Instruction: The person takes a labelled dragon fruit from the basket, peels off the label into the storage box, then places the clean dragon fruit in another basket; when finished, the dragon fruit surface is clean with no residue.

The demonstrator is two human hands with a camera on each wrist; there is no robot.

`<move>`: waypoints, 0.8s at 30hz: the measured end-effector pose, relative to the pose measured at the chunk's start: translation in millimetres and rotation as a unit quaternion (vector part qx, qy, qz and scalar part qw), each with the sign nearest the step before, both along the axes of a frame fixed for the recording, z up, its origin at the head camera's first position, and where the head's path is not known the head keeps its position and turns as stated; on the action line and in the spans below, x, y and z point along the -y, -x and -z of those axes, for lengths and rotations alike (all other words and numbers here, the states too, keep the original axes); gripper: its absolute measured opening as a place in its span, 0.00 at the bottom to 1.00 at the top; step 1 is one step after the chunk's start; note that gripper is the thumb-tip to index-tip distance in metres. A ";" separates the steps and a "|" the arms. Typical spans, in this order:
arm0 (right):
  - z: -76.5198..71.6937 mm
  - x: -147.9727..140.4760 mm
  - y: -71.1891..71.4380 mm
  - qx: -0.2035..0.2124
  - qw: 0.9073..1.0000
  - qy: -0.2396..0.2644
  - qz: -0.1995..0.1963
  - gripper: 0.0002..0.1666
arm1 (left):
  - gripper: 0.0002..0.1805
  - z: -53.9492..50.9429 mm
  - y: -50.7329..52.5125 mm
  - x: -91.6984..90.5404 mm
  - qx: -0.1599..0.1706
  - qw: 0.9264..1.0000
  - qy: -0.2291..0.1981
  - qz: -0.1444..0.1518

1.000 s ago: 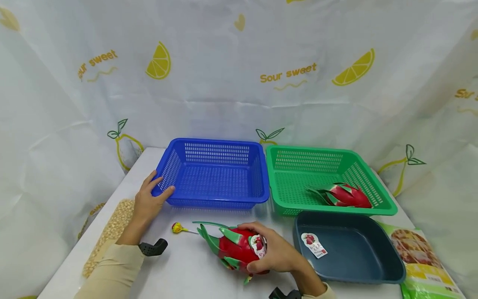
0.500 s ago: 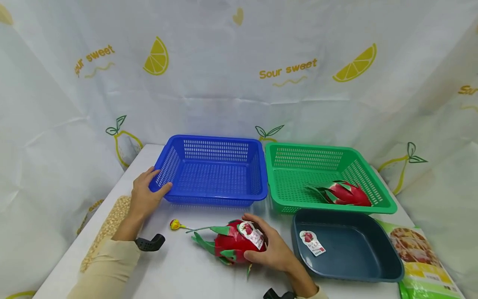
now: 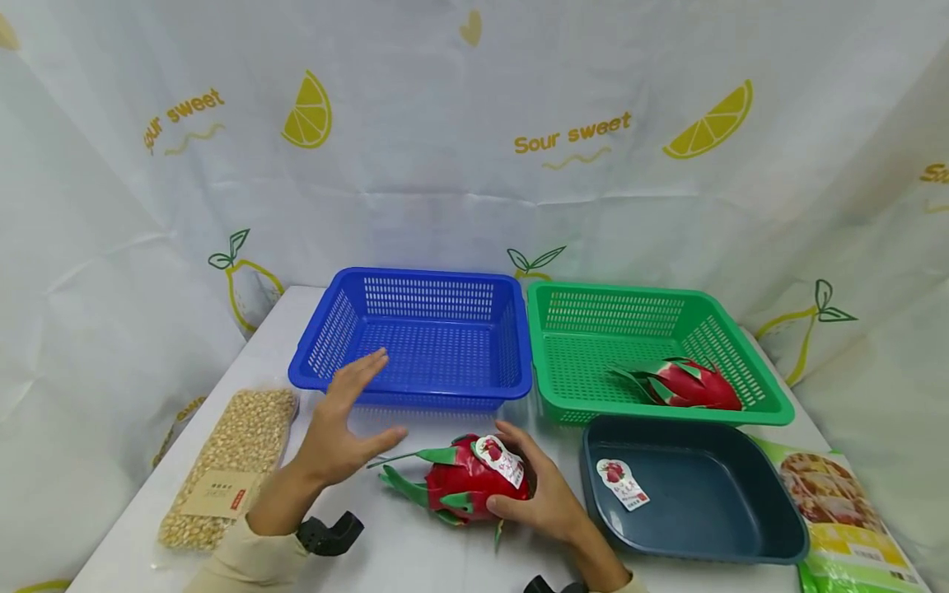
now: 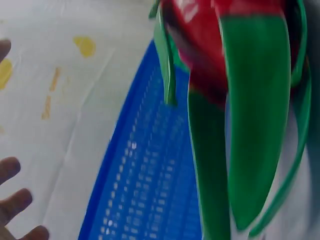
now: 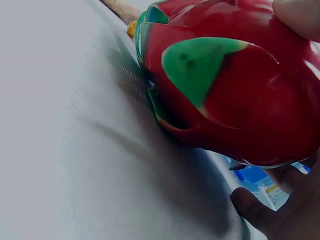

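Note:
A red dragon fruit point(image 3: 463, 486) with green scales and a sticker lies on the white table, its leafy end to the left. My right hand point(image 3: 544, 494) grips its right end, thumb on the near side and fingers over the far side. My left hand point(image 3: 334, 428) hovers left of the fruit with fingers spread, holding nothing. It stands apart from the fruit, in front of the blue basket point(image 3: 430, 395). The fruit's long green leaves point(image 4: 257, 120) fill much of the left wrist view. In the right wrist view, the thumb point(image 5: 302, 17) presses the fruit's glossy skin.
Right of the blue basket, a green basket point(image 3: 549, 379) holds another dragon fruit point(image 3: 697, 385). A dark blue tray point(image 3: 697, 502) with a sticker stands before it. A bag of corn kernels point(image 3: 237, 445) lies left; a green-yellow food packet point(image 3: 845, 519) lies right.
My left hand has let go of the blue basket's left rim and moved right and nearer, covering the lollipop. The dragon fruit has turned slightly in my right hand, bringing its sticker further up.

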State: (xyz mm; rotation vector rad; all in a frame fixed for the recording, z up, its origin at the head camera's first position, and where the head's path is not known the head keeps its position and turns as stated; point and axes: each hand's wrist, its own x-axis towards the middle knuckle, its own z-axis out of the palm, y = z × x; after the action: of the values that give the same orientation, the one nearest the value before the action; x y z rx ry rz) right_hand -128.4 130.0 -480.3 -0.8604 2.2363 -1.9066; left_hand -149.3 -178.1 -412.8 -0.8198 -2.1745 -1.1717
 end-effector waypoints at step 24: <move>1.0 -0.4 -0.1 -0.001 1.000 -0.011 0.008 0.51 | 0.61 26.2 -15.2 -62.5 0.247 0.956 0.121 0.102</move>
State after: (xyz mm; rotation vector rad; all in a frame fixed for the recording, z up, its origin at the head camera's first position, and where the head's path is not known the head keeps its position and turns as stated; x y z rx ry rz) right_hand -128.3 130.4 -481.3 -0.8449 2.2680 -1.8839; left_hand -134.1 -115.6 -439.1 -0.9489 -2.7386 -1.3401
